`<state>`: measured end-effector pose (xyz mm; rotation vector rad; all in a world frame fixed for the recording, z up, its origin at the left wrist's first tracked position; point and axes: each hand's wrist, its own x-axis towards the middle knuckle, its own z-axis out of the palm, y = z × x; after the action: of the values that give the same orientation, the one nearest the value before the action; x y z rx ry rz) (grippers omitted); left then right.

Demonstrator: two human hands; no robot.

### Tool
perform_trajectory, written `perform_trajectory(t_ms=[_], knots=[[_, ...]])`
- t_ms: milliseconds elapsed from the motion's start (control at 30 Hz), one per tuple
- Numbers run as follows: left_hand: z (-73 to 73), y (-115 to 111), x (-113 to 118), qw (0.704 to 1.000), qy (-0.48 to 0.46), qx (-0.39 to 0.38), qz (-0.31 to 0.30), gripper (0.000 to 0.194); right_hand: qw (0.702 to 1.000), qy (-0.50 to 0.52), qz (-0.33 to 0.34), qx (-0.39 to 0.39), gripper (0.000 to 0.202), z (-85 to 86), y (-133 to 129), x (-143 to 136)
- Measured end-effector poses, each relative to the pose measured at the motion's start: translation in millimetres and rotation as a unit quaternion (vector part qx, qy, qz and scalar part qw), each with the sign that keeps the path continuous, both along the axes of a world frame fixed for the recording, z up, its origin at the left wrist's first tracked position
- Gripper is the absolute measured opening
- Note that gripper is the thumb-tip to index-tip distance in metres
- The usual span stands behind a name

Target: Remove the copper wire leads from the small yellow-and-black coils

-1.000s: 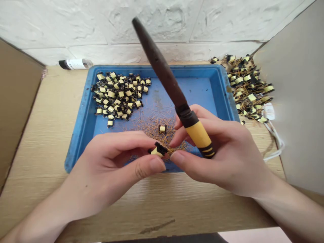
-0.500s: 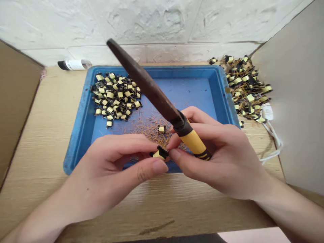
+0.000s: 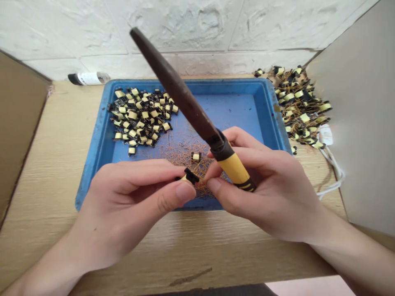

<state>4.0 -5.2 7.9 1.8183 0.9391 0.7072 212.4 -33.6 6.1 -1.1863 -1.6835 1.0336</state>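
My left hand [image 3: 132, 197] pinches a small black-and-yellow wound component [image 3: 189, 176] between thumb and forefinger, over the near edge of the blue tray [image 3: 92, 164]. My right hand [image 3: 271, 185] grips a tool [image 3: 185, 102] by its yellow-and-black banded part, the long dark brown end pointing up and to the left. The right thumb and forefinger tips touch the component from the right. A single loose component [image 3: 195, 156] lies on a scatter of thin copper wire clippings [image 3: 182, 154] just beyond my fingers.
A heap of like components [image 3: 140, 115] fills the tray's far left. Another heap tangled with wires [image 3: 300, 105] lies on the wooden table right of the tray, beside a white cable [image 3: 335, 172]. Cardboard panels stand left and right. A marker [image 3: 88, 78] lies by the wall.
The tool's long dark end swung from nearly upright to leaning left, then lifted slightly. My left hand shifted the component a little left and up; both hands keep their hold.
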Motion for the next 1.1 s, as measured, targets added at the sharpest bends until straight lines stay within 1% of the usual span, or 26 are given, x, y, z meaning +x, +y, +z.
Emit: perform_trajectory(t_ms=[133, 233, 267, 333, 367, 400, 433, 467, 500, 567, 633, 667, 700, 800, 967, 1100], knots=[[-2.2, -3, -2, 0.999, -0.029, -0.019, 0.034, 0.017, 1.000, -0.005, 0.004, 0.003, 0.017, -0.5, -1, 1], [-5.1, -5, -7, 0.994, -0.050, -0.052, 0.087, 0.016, 1.000, -0.005, -0.003, 0.007, 0.018, -0.5, -1, 0], [-6.2, -5, -9, 0.991, -0.055, -0.047, 0.111, 0.015, 1.000, -0.005, -0.008, 0.008, 0.018, -0.2, -1, 0], [-7.8, -3, -12, 0.991, -0.054, -0.017, 0.125, 0.008, 0.999, -0.006, -0.031, 0.014, 0.019, 0.6, 0, 0], [-8.0, -2, -12, 0.990, -0.062, 0.011, 0.130, 0.008, 0.999, -0.007, -0.048, 0.017, 0.018, 1.1, 1, 0], [-7.6, -1, -12, 0.990, -0.057, 0.034, 0.121, 0.006, 0.998, -0.008, -0.066, 0.019, 0.017, 1.5, 1, 0], [-6.8, 0, -12, 0.996, -0.037, 0.037, 0.075, 0.008, 0.996, -0.008, -0.083, 0.021, 0.016, 1.9, 2, 0], [-5.7, 1, -11, 0.999, 0.004, 0.029, 0.026, 0.017, 0.995, -0.008, -0.097, 0.022, 0.015, 2.2, 2, 0], [-4.6, 2, -10, 0.998, 0.002, 0.058, 0.003, 0.024, 0.994, -0.008, -0.103, 0.024, 0.014, 2.5, 3, 0], [-2.6, 2, -8, 0.995, 0.008, 0.098, -0.022, 0.026, 0.995, -0.008, -0.095, 0.029, 0.015, 2.8, 2, 0], [-1.9, 1, -7, 0.992, 0.013, 0.122, -0.040, 0.025, 0.997, -0.010, -0.070, 0.031, 0.016, 3.2, 1, -1], [-1.9, 0, -7, 0.991, 0.027, 0.123, -0.045, 0.026, 0.998, -0.011, -0.055, 0.028, 0.017, 3.4, 1, -2], [-2.2, 0, -6, 0.990, 0.026, 0.125, -0.061, 0.026, 0.999, -0.012, -0.040, 0.023, 0.017, 3.6, 0, -2], [-4.1, 0, -5, 0.988, 0.027, 0.130, -0.080, 0.024, 1.000, -0.011, -0.007, 0.003, 0.014, 3.8, -1, -3], [-8.0, 0, -5, 0.986, 0.033, 0.141, -0.085, 0.019, 0.999, 0.023, 0.010, -0.026, 0.012, 1.9, 0, -2], [-5.7, 0, -5, 0.984, 0.038, 0.144, -0.101, 0.018, 0.999, 0.036, 0.018, -0.030, 0.016, 0.8, 0, -3]])
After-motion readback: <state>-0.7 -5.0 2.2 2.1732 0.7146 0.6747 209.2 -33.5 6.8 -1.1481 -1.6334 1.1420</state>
